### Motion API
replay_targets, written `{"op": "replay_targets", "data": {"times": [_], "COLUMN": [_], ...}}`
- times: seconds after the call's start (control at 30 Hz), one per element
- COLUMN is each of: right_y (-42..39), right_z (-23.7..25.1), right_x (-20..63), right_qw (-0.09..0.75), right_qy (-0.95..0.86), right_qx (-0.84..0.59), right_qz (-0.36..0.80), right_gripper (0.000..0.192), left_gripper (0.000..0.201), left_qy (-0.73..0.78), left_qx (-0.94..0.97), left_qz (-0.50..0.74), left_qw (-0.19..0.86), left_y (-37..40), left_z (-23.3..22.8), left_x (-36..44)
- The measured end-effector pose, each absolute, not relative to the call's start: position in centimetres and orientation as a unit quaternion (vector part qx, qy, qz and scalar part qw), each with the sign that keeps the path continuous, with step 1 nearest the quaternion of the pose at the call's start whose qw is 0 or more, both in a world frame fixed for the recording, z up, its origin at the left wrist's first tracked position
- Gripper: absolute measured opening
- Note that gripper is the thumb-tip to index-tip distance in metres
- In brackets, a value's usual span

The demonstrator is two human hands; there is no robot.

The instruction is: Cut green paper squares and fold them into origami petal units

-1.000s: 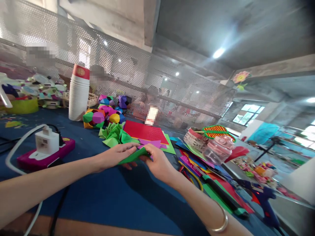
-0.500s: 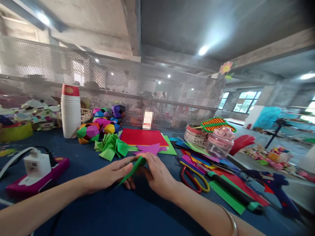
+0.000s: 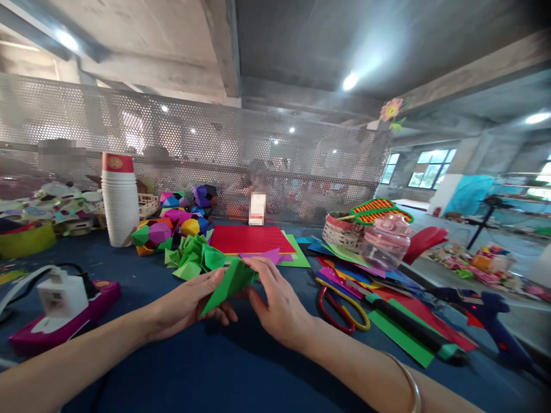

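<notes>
A folded piece of green paper (image 3: 229, 287) is held tilted above the blue table, between both hands. My left hand (image 3: 189, 298) grips its left side, thumb on the near face and the other fingers behind and below. At its upper right edge, the fingers of my right hand (image 3: 279, 298) are curled over the paper; their tips are partly hidden. Just beyond my left hand lies a heap of folded green paper pieces (image 3: 193, 256). Behind the hands are a red sheet (image 3: 252, 238) and purple paper (image 3: 269, 255).
Scissors (image 3: 344, 310), a craft knife (image 3: 413, 327), coloured sheets and a glue gun (image 3: 486, 321) lie at right, near a clear bottle (image 3: 385, 244). Leftward stand stacked paper cups (image 3: 119, 201), colourful paper balls (image 3: 157, 232) and a purple power strip (image 3: 64, 321).
The green paper has turned from nearly edge-on so that its broad face shows. Both hands still hold it, and the right fingers have shifted slightly along its top edge.
</notes>
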State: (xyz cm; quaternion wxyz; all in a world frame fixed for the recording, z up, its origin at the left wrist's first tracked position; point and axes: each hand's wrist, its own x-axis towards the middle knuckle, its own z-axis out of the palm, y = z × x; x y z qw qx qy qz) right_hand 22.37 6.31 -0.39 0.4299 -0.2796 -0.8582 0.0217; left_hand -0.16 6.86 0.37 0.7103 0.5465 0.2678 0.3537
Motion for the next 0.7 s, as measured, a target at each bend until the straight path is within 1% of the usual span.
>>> {"op": "replay_targets", "data": {"times": [0.13, 0.33, 0.53, 0.7], "right_y": [6.30, 5.99, 5.83, 5.84], "right_z": [-0.44, -0.37, -0.18, -0.31], "right_x": [22.31, 22.16, 22.13, 22.14], "right_qw": [0.432, 0.429, 0.418, 0.426], "right_qy": [-0.857, -0.855, -0.859, -0.854], "right_qx": [-0.282, -0.292, -0.294, -0.299], "right_qz": [0.016, 0.013, 0.018, 0.012], "right_gripper": [0.056, 0.062, 0.057, 0.058], "left_gripper": [0.049, 0.048, 0.045, 0.049], "left_qy": [0.265, 0.266, 0.270, 0.285], "left_qx": [0.541, 0.538, 0.525, 0.519], "left_qz": [0.353, 0.363, 0.376, 0.380], "left_qw": [0.716, 0.713, 0.714, 0.710], "left_y": [6.98, 7.05, 7.13, 6.93], "left_z": [0.28, 0.31, 0.27, 0.53], "left_x": [-0.31, -0.14, -0.13, -0.10]}}
